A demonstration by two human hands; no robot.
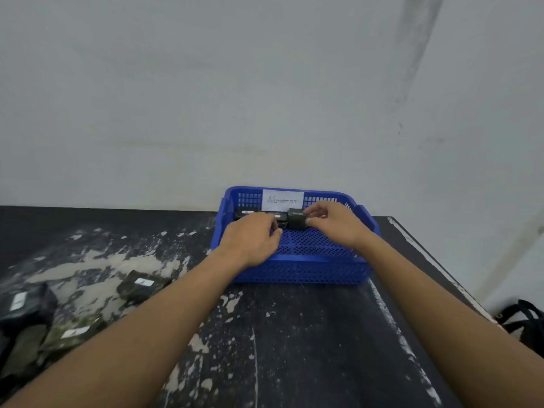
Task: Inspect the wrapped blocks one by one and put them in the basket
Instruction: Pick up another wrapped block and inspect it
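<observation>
A blue perforated basket (300,272) stands at the far side of the table, with a white paper label (282,199) on its back wall. Both my hands reach into it. My right hand (338,225) pinches a dark wrapped block (296,219) between thumb and fingers near the basket's back. My left hand (253,240) lies beside it, palm down, fingers curled over other dark blocks (245,214) lined along the back wall; I cannot tell whether it holds one. Several more wrapped blocks with white stickers lie on the table at the left, one of them the nearest block (141,285).
The table (294,348) is dark with pale worn patches. A white wall rises right behind the basket. The table's right edge runs diagonally, and a black bag (524,322) sits on the floor beyond it.
</observation>
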